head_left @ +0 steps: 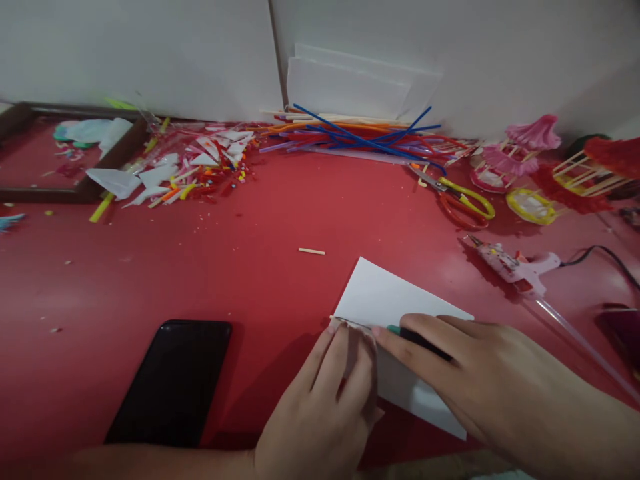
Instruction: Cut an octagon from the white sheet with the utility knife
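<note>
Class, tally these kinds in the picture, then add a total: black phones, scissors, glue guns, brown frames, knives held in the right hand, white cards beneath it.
Black phone: 1
Scissors: 1 pair
Glue gun: 1
Brown frame: 1
Knife in right hand: 1
White card: 1
Total: 6

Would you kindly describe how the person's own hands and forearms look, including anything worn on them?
The left hand and right hand are bare, with no gloves or rings showing. The visible parts of the left forearm and right forearm are uncovered too, without sleeve, watch or bracelet.
</note>
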Tool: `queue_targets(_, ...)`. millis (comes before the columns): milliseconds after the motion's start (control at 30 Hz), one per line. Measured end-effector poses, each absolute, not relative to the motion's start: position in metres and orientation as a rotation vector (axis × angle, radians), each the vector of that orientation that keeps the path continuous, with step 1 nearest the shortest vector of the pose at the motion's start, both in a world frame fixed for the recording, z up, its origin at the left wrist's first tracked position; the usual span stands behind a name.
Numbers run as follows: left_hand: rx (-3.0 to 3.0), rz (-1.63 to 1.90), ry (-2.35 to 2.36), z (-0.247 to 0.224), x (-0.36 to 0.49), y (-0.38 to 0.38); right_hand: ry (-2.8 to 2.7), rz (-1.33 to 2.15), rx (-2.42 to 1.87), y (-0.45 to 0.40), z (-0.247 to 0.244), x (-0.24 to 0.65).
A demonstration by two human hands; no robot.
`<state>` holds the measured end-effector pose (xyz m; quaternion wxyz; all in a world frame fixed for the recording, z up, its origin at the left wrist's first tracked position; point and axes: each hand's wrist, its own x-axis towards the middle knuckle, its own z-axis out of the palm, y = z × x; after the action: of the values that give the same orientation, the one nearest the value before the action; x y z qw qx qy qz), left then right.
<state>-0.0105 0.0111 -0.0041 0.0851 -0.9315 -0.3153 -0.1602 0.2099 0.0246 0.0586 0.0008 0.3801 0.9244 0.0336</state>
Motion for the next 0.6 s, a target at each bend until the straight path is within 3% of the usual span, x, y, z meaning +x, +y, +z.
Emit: queue_targets(600,-2.764,-0.48,-0.926,-0.0001,-0.0106,0.0101,2.926,0.188,1.104,0.0237,0.0684,0.206)
